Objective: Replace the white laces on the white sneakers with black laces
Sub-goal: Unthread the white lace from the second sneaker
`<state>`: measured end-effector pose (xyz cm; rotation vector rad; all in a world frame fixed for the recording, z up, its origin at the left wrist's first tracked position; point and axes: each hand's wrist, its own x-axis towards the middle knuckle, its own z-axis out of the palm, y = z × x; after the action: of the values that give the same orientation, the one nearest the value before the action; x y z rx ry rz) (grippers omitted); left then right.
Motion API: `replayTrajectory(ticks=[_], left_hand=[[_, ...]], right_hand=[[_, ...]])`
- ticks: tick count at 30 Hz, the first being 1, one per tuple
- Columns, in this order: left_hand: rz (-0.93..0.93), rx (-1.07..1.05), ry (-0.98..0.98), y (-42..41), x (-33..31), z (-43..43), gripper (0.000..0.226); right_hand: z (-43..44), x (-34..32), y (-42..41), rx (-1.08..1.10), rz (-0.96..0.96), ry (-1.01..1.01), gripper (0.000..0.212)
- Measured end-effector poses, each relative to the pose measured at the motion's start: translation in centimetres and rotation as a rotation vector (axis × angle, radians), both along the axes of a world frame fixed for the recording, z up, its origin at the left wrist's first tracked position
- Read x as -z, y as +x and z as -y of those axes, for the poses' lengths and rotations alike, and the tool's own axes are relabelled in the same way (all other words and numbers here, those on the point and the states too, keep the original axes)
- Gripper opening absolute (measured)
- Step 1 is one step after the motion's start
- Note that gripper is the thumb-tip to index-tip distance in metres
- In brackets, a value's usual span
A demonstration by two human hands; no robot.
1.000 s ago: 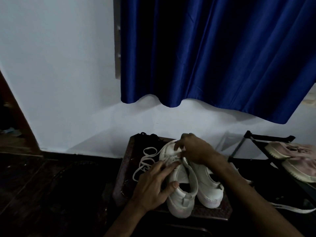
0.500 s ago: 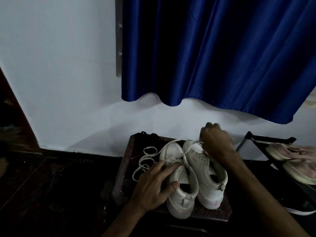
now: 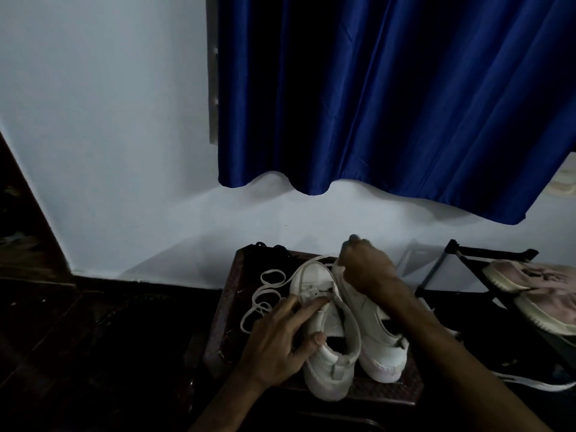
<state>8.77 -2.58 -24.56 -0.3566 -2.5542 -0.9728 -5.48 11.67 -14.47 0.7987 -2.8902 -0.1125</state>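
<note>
Head view. Held sneaker [image 3: 330, 363]: white, on the dark counter [image 3: 224, 310], long axis running from the heel nearest the person to the toe nearest the wall [image 3: 109, 151]. The left hand [image 3: 280, 341] lies over its tongue, fingers straight and thumb at the collar, pressing it down; this grip is apart and closes round nothing. Second sneaker [image 3: 381, 347]: white, touching the held sneaker's right side, roughly parallel to it. The right hand [image 3: 364, 269] is beyond and right of the held sneaker's toe, fingers curled, its grip clamped on the white lace [image 3: 314, 259]. That lace runs from the hand leftward past the held sneaker's toe and drops in loose loops on the counter to its left. The lace looks largely out of the eyelets, so the pull probably goes up and away from the toe, with the right hand drawing and the left anchoring. Black laces [image 3: 268, 247]: a dim bundle beyond the held sneaker and to its left, nearer the left hand. Possible obstructions are the loose loops and the second sneaker. Shoe rack [image 3: 486, 254] with pink sneakers [image 3: 530, 275]: well to the right. Blue curtain [image 3: 389, 104]: above.
</note>
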Motion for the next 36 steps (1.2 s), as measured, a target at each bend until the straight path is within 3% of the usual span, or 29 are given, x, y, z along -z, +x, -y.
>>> replayTrajectory(ticks=[3, 6, 9, 15, 26, 32, 36], left_hand=[[0.004, -0.006, 0.002, -0.1, 0.1, 0.0, 0.059], [0.010, -0.007, 0.002, 0.0, 0.2, -0.1, 0.059], [-0.003, 0.000, 0.007, 0.2, 0.0, 0.0, 0.058], [-0.004, 0.000, 0.013, 0.0, -0.1, 0.2, 0.058], [0.000, -0.011, 0.033, -0.2, 0.2, 0.0, 0.059], [-0.015, -0.067, 0.058, -0.6, 0.3, -0.7, 0.055], [0.040, -0.111, 0.082, -0.2, -0.4, -1.8, 0.067]], right_hand=[[-0.7, -0.6, -1.9, 0.031, 0.024, -0.238, 0.019], [-0.4, -0.1, -3.8, 0.018, 0.134, -0.345, 0.010], [-0.6, 1.3, -5.2, 0.044, 0.235, -0.431, 0.013], [-0.8, 3.1, -6.1, 0.017, 0.313, -0.282, 0.014], [-0.4, 2.9, -6.5, 0.014, 0.182, -0.210, 0.012], [0.0, 2.5, -6.0, -0.070, 0.171, -0.077, 0.029], [-0.2, 2.1, -5.8, -0.041, 0.196, -0.092, 0.022]])
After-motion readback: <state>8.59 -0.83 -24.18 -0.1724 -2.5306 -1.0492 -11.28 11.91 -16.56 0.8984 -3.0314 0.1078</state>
